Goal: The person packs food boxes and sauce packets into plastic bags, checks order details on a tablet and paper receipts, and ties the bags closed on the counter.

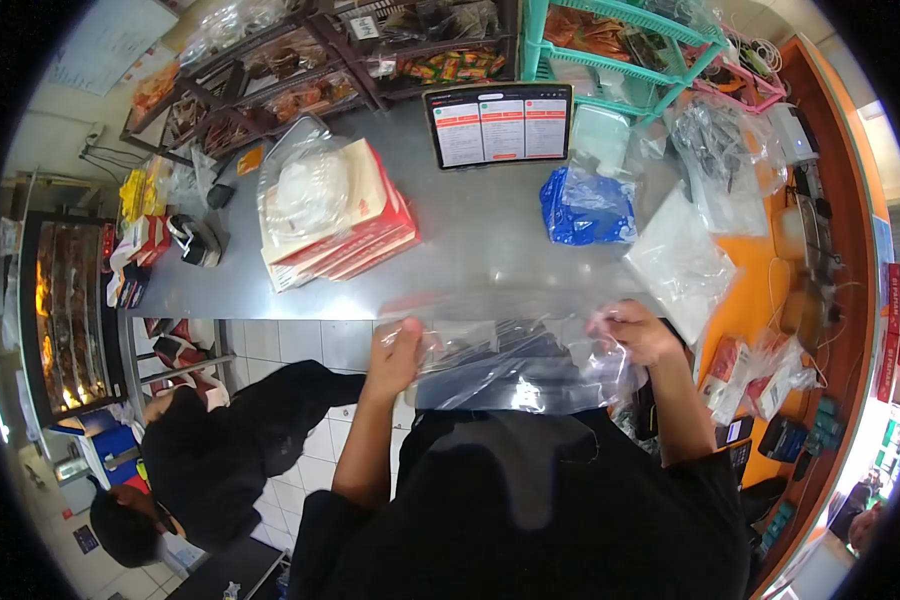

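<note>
A clear plastic bag (530, 370) is stretched sideways in front of my body, just off the near edge of the metal counter. My left hand (398, 352) grips its left end, thumb up. At the other end, the fingers of my right hand (638, 332) pinch the bag's upper corner. Through the film I see the dark clothing behind it; nothing shows inside the bag. Beyond it on the counter lie a blue plastic packet (588, 206) and, nearer my right hand, a stack of white plastic bags or sheets (678, 262).
Folded red-and-white cartons (370, 235) with clear plastic lids (310, 190) stand left on the metal counter (470, 235). A tablet (502, 125) leans at the back below dark racks (400, 70) and a turquoise rack (620, 55). Another person (230, 430) in black is at left.
</note>
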`<action>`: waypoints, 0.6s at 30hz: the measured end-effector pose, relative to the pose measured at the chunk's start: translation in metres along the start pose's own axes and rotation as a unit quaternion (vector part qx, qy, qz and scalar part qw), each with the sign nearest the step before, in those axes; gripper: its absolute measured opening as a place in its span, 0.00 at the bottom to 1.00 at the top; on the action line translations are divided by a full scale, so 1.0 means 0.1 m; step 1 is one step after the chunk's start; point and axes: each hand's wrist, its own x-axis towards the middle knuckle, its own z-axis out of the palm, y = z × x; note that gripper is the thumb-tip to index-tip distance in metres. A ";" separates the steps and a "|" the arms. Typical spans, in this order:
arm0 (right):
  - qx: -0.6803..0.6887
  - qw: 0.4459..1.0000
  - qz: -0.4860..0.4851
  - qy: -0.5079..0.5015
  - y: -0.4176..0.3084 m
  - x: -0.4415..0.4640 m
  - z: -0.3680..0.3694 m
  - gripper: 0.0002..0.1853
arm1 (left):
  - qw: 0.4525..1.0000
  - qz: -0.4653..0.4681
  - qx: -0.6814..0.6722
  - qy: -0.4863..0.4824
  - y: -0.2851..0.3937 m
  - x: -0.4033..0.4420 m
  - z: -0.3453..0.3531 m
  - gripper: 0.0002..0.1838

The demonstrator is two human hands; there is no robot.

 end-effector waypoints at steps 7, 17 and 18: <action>-0.293 0.945 -0.107 0.101 0.51 0.72 1.21 0.14 | 0.981 -0.119 0.088 0.129 -1.37 -0.92 -0.86 0.23; -0.506 0.850 -0.100 -0.105 0.92 1.38 3.09 0.14 | 0.981 -0.083 -0.050 0.170 -1.29 -1.85 -0.64 0.13; -0.541 0.820 -0.134 -0.126 0.99 1.39 3.25 0.15 | 0.968 -0.143 -0.079 0.193 -1.18 -1.86 -0.54 0.14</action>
